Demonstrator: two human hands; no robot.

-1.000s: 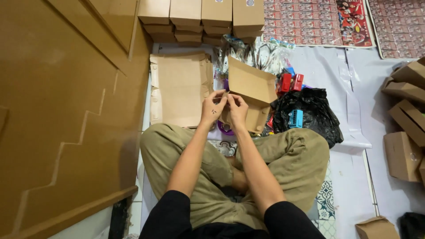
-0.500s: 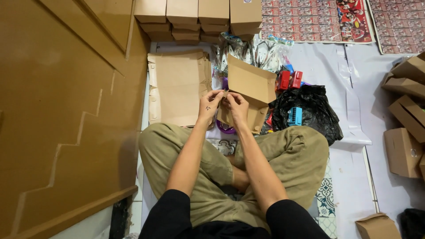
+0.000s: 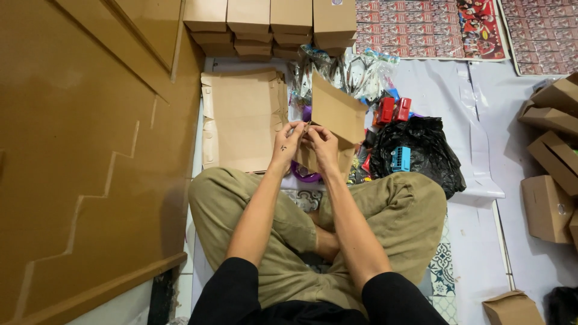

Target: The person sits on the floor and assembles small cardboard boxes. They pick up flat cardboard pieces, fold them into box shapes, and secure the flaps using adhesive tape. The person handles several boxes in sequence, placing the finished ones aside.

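A small cardboard box [image 3: 331,123], half folded with its flap raised, is held up over the lap, both hands closed together on its near left edge: the left hand [image 3: 288,143] is pinched on the corner from the left, the right hand [image 3: 320,144] is pressed against it from the right, fingertips touching. Little free room is left around the box: a stack of flat cardboard blanks [image 3: 244,120] lies just beside it on the left, clear plastic bags [image 3: 346,72] of small parts are crowded behind it, and a black plastic bag [image 3: 421,153] with red items [image 3: 392,110] beside it sits close on the right. A purple ring [image 3: 304,174] is seen under the hands. Further back, folded boxes [image 3: 271,21] are stacked in a row along the far edge. The left side is closed off by a large brown board [image 3: 78,150] with a stepped line. More open boxes [image 3: 551,162] are piled at the right edge, well apart, with bare white sheeting [image 3: 481,235] between them and the crossed legs. The floor is covered in white sheeting, with patterned tile showing beneath the knee
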